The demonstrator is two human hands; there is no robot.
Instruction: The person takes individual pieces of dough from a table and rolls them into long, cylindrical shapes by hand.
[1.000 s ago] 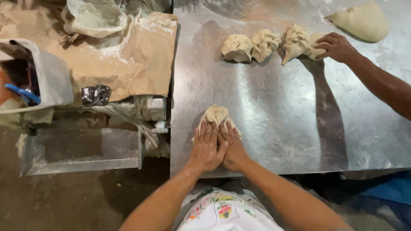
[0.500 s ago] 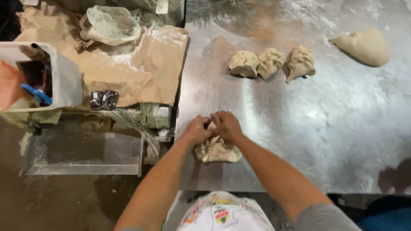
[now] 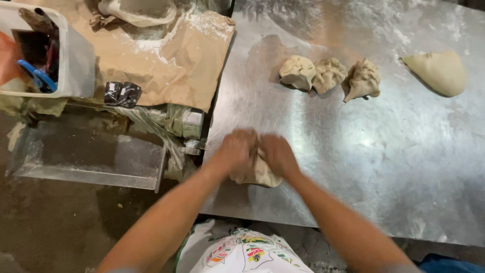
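Your left hand [image 3: 235, 149] and right hand [image 3: 277, 153] cupped together on dough piece [image 3: 257, 173], near table [image 3: 404, 167] front edge; grip clamped, apparently shaping; three lumps [image 3: 328, 75] beyond.

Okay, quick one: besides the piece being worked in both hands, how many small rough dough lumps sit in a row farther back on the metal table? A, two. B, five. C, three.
C: three dough lumps sit side by side on the metal table, apart from the large smooth dough piece at the far right.
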